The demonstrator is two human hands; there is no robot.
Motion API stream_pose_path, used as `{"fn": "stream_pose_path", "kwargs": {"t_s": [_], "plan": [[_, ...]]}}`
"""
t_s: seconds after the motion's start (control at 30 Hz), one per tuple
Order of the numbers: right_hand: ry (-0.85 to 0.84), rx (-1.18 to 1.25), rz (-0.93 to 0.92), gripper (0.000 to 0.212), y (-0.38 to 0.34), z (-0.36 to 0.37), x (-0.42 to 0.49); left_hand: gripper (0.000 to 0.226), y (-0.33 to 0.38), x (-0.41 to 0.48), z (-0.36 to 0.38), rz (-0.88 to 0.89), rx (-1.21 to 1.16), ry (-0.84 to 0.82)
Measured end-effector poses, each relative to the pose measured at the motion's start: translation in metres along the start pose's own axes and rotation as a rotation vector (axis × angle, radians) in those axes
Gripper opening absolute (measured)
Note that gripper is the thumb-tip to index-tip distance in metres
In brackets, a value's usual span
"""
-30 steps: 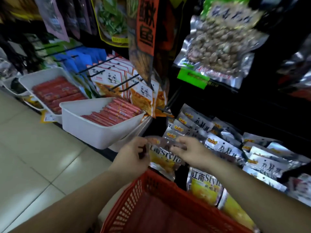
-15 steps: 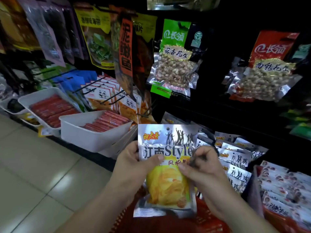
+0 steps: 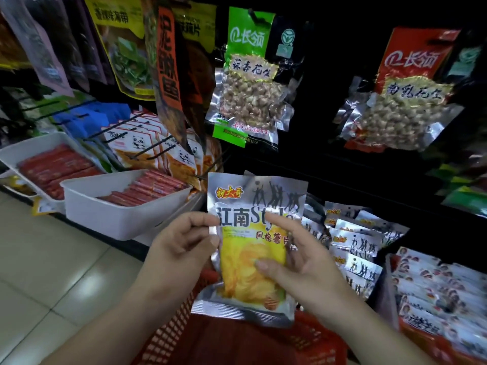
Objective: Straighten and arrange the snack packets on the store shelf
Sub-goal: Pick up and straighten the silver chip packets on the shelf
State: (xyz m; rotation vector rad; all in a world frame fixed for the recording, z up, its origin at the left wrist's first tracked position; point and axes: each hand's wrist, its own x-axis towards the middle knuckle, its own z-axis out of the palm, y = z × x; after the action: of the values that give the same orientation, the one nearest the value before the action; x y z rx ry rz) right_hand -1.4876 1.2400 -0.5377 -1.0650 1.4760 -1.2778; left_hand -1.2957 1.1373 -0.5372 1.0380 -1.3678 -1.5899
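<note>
Alt text: one snack aisle of a small grocery shop. Sealed peanut bags [image 3: 250, 96] and other printed packets hang from black wire hooks [image 3: 158, 146] on a dark shelf unit [image 3: 329, 159]. Lower down, rows of identical silver snack packets [image 3: 355, 241] stand packed close together. Two white tubs [image 3: 118, 219] at the front edge hold red sausages [image 3: 150, 189]. A red plastic shopping basket [image 3: 237, 343] shows at the bottom, above a pale tiled floor [image 3: 52, 259].

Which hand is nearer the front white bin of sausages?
Left. The left hand pinches the packet by its left edge, just below-right of the bin; the right hand is across the packet, farther right.
</note>
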Motion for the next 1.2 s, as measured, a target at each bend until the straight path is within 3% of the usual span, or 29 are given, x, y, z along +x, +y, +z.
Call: {"fn": "stream_pose_path", "kwargs": {"t_s": [0.1,0.23,0.43,0.6,0.83,0.9,1.03,1.1,1.2], "plan": [[0.073,0.041,-0.031,0.069,-0.002,-0.002,0.001,0.039,0.004,0.0,-0.003,0.0,0.016,-0.143],[0.206,0.052,-0.04,0.072,-0.004,-0.01,0.004,0.051,0.01,-0.009,-0.003,-0.034,0.23,-0.384],[-0.078,0.101,-0.012,0.085,-0.009,-0.024,-0.007,0.041,0.004,-0.004,-0.012,0.054,0.229,-0.187],[0.044,0.035,-0.04,0.055,-0.007,-0.022,-0.008,0.052,0.001,-0.007,-0.014,0.037,0.21,-0.332],[-0.24,0.02,0.004,0.076,-0.003,-0.044,-0.01,0.069,0.003,-0.008,-0.015,0.055,0.187,-0.392],[-0.191,-0.056,0.007,0.076,-0.003,-0.043,-0.009,0.072,0.006,-0.011,-0.015,0.051,0.142,-0.408],[0.137,-0.393,-0.097,0.071,-0.001,-0.025,-0.009,0.072,0.005,-0.013,-0.012,0.096,0.255,-0.245],[0.124,-0.402,-0.225,0.065,-0.003,-0.018,-0.014,0.069,0.002,-0.02,-0.005,0.173,0.354,-0.195],[-0.074,-0.08,-0.151,0.055,-0.013,-0.005,-0.02,0.064,-0.003,-0.037,0.016,0.337,0.381,-0.267]]}}
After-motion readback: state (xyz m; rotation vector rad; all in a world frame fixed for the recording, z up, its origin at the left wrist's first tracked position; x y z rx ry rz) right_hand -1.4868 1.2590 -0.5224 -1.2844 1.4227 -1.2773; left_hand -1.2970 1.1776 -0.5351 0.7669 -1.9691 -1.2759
